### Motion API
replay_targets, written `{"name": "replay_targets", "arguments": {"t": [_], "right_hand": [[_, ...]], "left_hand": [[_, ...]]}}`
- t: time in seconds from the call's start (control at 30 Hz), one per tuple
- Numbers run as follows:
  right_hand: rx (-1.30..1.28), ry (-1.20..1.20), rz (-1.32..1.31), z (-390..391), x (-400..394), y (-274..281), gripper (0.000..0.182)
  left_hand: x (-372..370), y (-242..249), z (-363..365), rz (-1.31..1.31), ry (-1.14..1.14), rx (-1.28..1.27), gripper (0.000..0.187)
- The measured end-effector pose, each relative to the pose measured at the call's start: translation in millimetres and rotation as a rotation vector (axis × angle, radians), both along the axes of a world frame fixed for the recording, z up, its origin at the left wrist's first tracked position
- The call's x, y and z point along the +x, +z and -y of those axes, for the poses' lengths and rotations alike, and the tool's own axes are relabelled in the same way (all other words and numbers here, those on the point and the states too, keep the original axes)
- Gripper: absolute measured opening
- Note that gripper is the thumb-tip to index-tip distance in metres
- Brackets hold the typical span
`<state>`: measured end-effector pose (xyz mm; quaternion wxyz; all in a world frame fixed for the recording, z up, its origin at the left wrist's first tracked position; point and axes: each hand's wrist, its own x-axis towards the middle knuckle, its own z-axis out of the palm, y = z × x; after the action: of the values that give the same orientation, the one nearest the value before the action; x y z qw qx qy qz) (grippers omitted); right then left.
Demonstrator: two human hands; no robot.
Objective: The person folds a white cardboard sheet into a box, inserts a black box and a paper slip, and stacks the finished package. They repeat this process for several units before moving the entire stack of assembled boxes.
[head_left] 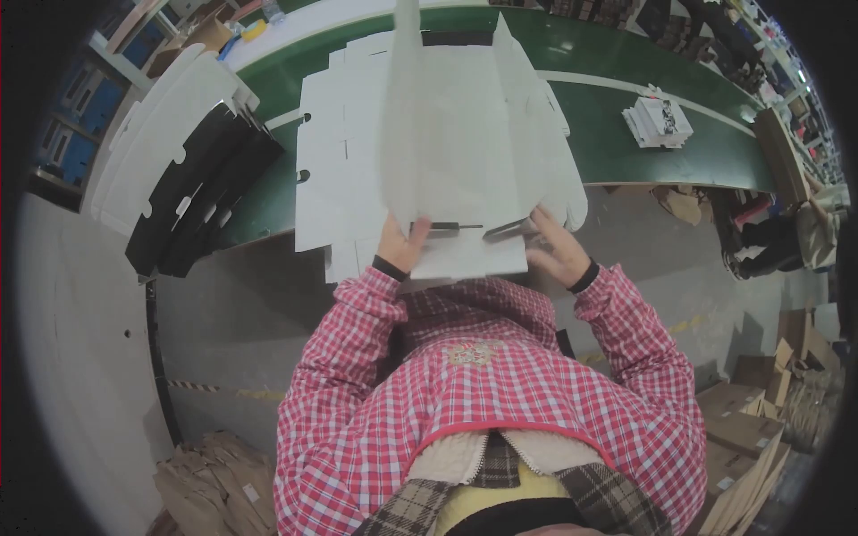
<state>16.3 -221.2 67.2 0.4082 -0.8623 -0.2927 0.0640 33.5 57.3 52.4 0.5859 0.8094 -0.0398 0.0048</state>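
Note:
A partly folded cardboard box, white inside, lies in front of me with its left and right side panels raised. At its near left corner, my left hand is closed on the box, the thumb on the inner side and the other fingers partly hidden behind the panel. My right hand grips the near right corner, fingers and thumb about the edge. Between the hands, dark folded edges show on the near flaps. Under the box lies a pile of flat white cardboard blanks with notched edges.
A green worktable stretches across. Stacked black and white blanks stand at left. A small pile of white cards or boxes sits at right. Brown cartons lie on the floor; another person is at far right.

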Motion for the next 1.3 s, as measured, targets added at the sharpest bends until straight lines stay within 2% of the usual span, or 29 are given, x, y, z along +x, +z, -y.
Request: {"name": "replay_targets", "arguments": {"t": [0.03,0.07,0.13,0.23,0.33,0.37,0.4,0.43,0.47,0.53,0.57,0.67,0.77,0.87,1.03,1.07,1.1,1.17,1.27,1.3], "right_hand": [[0.059,-0.068,0.001,0.7,0.0,0.0,0.054],[0.118,-0.138,0.001,3.5,0.4,0.9,0.043],[0.044,-0.191,-0.001,13.2,-4.3,-2.8,0.043],[-0.086,-0.251,0.026,25.4,-4.3,2.5,0.045],[-0.216,-0.248,0.104,28.8,2.3,11.9,0.062],[-0.196,-0.253,0.065,33.0,8.3,-0.8,0.076],[-0.151,-0.195,0.031,25.8,7.0,4.3,0.073],[-0.067,-0.097,-0.039,16.6,2.2,11.9,0.069],[0.014,-0.001,-0.096,3.8,-4.2,16.2,0.069],[-0.033,0.007,-0.094,3.4,-3.7,14.1,0.077],[-0.059,0.011,-0.104,13.6,2.5,10.3,0.084],[-0.053,-0.077,-0.089,7.1,24.3,11.7,0.086],[-0.043,-0.243,0.031,-5.1,35.0,-6.6,0.087],[-0.195,-0.384,0.176,-2.0,29.0,-16.0,0.078],[-0.189,-0.177,0.497,3.6,2.3,-15.5,0.067],[-0.293,-0.109,0.403,-1.8,-12.3,-12.4,0.068],[-0.252,-0.095,0.314,-5.4,-21.7,-11.3,0.072],[-0.104,-0.052,-0.031,-3.3,-39.4,-12.9,0.091],[0.079,-0.168,0.11,-15.2,-41.0,9.5,0.058],[0.07,-0.201,0.072,-19.9,-32.4,9.9,0.047]], "left_hand": [[4.9,-23.3,-7.2,-0.055,-0.038,-0.021,0.073],[10.4,-45.5,-12.3,-0.111,-0.079,-0.041,0.074],[-2.7,-36.4,8.8,-0.089,-0.03,-0.023,0.063],[-18.7,-15.8,32.5,-0.017,0.075,-0.001,0.055],[-35.6,-2.6,22.9,-0.272,0.157,0.149,0.048],[-37.6,-2.8,22.1,-0.363,0.222,0.234,0.05],[-39.1,-11.8,21.7,-0.238,0.267,0.193,0.042],[-43.5,-19.9,19.5,0.014,0.34,0.111,0.038],[-48.3,-32.2,14.0,0.28,0.41,0.025,0.05],[-57.6,-23.9,-4.5,0.241,0.175,-0.04,0.023],[-58.1,-22.6,-3.5,0.206,0.015,-0.078,0.032],[-55.1,-19.8,6.0,0.249,-0.011,-0.165,0.042],[-46.7,-17.2,20.2,0.241,0.022,-0.125,0.047],[-29.4,10.5,45.2,0.261,0.04,-0.037,0.054],[-8.9,27.1,56.1,-0.051,0.326,-0.004,0.094],[-12.4,28.2,50.1,-0.051,0.283,0.029,0.093],[-10.9,16.0,35.8,-0.081,0.243,0.031,0.094],[-7.0,-15.7,16.6,-0.194,0.066,0.022,0.101],[-12.8,-29.4,-7.6,-0.038,-0.008,-0.055,0.086],[-19.0,-25.1,-7.6,-0.028,0.022,-0.051,0.086]]}}
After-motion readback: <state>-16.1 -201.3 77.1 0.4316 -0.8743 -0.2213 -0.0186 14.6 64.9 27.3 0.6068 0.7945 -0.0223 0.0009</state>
